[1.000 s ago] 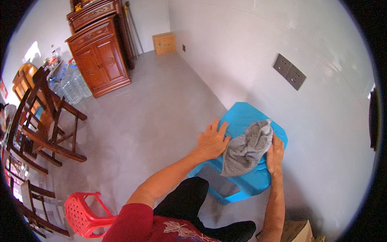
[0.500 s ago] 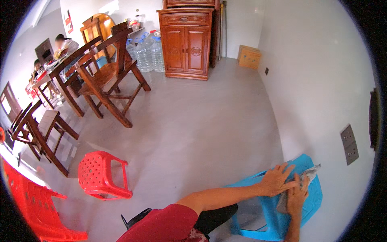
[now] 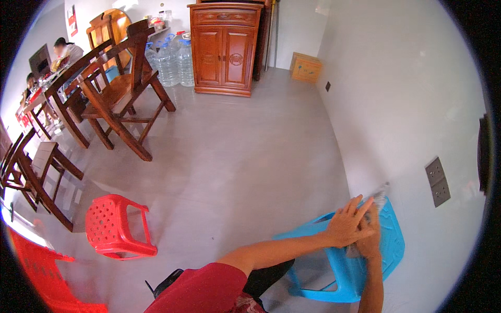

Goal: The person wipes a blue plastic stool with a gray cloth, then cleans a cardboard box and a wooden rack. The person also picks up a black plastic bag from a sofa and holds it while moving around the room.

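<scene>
Your right grip [image 3: 369,241] presses over the grey cloth [image 3: 382,198], which pokes out past the fingertips and below the palm; the overlap hides whether your fingers close around it or only lie flat. Your left grip [image 3: 342,228] is spread, fingers long and slightly parted, crossing onto the right one. That left arm reaches across from the maroon sleeve [image 3: 211,287], nearly straight, while your right forearm [image 3: 371,289] rises steeply from the lower edge.

Under your hands, the cloth lies against the blue plastic stool [image 3: 392,240], near the seat's far edge and partly blurred. Beside the stool runs the pale wall [image 3: 402,104], carrying a dark double socket [image 3: 437,181]. To your left, on the grey floor [image 3: 235,161], you have a red stool [image 3: 116,229] with a pierced seat. Farther off stand a dark wooden chair [image 3: 117,96], clear water bottles [image 3: 169,65] and a carved cabinet [image 3: 224,55].
</scene>
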A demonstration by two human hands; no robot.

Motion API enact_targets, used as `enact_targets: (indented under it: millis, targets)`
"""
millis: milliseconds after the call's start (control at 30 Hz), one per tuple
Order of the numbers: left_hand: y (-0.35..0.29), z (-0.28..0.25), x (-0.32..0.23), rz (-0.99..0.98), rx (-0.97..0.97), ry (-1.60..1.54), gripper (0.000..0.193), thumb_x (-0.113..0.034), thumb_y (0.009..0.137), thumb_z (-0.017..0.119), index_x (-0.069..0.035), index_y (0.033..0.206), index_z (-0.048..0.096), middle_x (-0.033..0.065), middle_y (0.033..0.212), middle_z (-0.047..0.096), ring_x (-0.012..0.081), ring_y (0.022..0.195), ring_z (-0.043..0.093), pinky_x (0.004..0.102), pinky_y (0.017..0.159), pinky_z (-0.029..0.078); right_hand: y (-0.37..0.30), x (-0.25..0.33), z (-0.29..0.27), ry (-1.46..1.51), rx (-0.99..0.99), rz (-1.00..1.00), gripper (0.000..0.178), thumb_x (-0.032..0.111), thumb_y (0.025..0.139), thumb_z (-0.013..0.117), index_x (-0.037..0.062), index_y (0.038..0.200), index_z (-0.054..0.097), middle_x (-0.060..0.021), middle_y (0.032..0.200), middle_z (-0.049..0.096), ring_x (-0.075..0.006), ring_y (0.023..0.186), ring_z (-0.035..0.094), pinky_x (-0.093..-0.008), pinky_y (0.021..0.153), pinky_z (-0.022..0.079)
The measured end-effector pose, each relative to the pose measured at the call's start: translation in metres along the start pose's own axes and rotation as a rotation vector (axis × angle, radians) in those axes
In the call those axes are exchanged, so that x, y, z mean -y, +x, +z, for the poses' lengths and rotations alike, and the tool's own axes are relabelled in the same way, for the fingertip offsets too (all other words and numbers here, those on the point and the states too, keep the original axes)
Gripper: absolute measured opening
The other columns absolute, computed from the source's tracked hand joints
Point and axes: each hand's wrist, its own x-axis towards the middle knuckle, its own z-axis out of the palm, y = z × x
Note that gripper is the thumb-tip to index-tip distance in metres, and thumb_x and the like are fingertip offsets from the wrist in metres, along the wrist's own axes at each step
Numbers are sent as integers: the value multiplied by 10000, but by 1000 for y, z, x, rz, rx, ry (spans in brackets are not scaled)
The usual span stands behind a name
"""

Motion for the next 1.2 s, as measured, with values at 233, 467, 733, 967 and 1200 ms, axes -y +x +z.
enact_targets:
  millis: [233,467,733,967,1200]
  targets:
    - [-1,3,5,33,-15,-86,872,-483,773,603,-92,1435,190,250,1381,295,427,1253,321,499,1028,274,-3,2,5,-147,85,133,564,352,828,560,111,1323,436,-170,1377,368,-356,1309,299,-486,1028,254]
    - [-5,0,3,2,76,15,888,-538,724,633,-98,1404,270,221,1392,295,402,1247,332,524,997,304,1,-54,4,-266,20,356,578,379,823,565,114,1318,429,-173,1368,378,-369,1252,360,-512,994,279]
    - [-3,-6,-8,-143,338,179,783,-528,677,672,-170,1325,416,157,1412,297,381,1193,382,530,911,392,-83,-139,-41,-387,-90,752,495,371,874,518,72,1265,461,-221,1209,494,-415,1063,495,-456,871,426]
    - [-1,-3,-11,-117,323,200,798,-545,670,670,-169,1327,419,146,1396,314,369,1133,426,504,871,428,-204,-139,-49,-145,-192,833,473,327,928,449,32,1296,410,-282,1277,410,-443,1123,430,-474,913,392]
    - [-2,0,-3,-75,272,231,767,-539,673,666,-158,1302,448,159,1383,323,363,1113,440,491,855,437,-202,13,-47,-199,-184,727,465,216,898,472,40,1321,394,-243,1325,368,-419,1236,342,-503,1005,309]
